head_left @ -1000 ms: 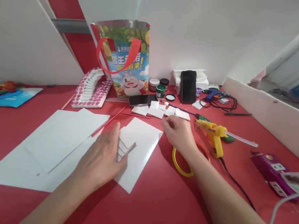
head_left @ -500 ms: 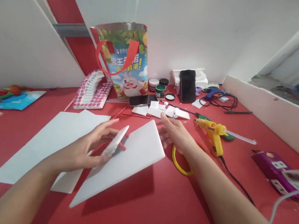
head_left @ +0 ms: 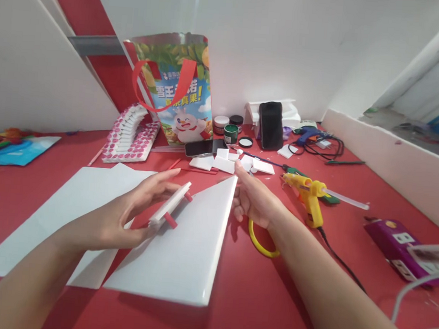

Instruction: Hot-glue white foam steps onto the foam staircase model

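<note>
My left hand [head_left: 124, 218] is closed on a small white foam piece [head_left: 171, 204], which stands tilted on its edge with two short red sticks poking out of its right face. Under and beside it a larger white foam board [head_left: 182, 253] leans, its right edge lifted off the table. My right hand [head_left: 253, 195] grips that board by the far right corner, thumb up and fingers curled at the edge. More white sheets [head_left: 64, 208] lie flat to the left, partly behind my left forearm.
A yellow glue gun [head_left: 308, 192] and a yellow ring [head_left: 261, 241] lie at the right, near a purple power strip [head_left: 399, 244]. Behind are small white pieces [head_left: 225, 164], paint jars [head_left: 230, 134], a phone [head_left: 271, 125] and a printed bag [head_left: 183, 90].
The big board has turned, its near right corner swinging toward me and its right edge now steeper. My left hand has rotated the small piece, so both red sticks show more clearly.
</note>
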A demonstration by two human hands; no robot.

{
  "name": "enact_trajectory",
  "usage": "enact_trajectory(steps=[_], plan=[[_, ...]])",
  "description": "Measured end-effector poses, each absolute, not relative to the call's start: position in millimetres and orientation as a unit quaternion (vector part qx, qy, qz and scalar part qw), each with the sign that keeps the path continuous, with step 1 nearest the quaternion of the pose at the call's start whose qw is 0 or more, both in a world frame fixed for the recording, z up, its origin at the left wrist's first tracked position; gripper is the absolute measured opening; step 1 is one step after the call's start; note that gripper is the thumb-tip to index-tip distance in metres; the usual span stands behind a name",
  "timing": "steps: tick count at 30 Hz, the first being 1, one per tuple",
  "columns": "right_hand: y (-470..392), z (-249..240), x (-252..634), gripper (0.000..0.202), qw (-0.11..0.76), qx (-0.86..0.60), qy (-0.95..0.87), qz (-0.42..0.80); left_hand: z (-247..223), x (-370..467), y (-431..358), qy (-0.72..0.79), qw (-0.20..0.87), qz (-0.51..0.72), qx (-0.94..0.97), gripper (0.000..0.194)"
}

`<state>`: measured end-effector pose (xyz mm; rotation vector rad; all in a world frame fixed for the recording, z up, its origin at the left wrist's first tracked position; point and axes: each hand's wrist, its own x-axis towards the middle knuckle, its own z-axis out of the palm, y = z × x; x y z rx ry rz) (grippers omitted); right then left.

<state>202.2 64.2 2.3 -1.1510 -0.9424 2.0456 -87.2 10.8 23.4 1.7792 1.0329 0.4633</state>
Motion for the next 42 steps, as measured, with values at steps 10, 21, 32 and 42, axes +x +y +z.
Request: enact_trajectory(steps=[10,21,32,42], plan=[[63,5,208,0.032,0.248,-0.422,-0.346,0.8,38,-61,11,0.476,0.301,0.087,0.822,0.094],[60,-7,200,0.034,0.223,-0.462,-0.432,0.742,7,-45,37,0.407,0.132,0.073,0.901,0.09],[60,-20,201,0.014,0.204,-0.513,-0.609,0.57,-24,-54,-12,0.678,0.186,0.146,0.696,0.057],[58,-16,199,0.018,0.192,-0.494,-0.63,0.568,-34,-39,-14,0.64,0.187,0.174,0.724,0.054]])
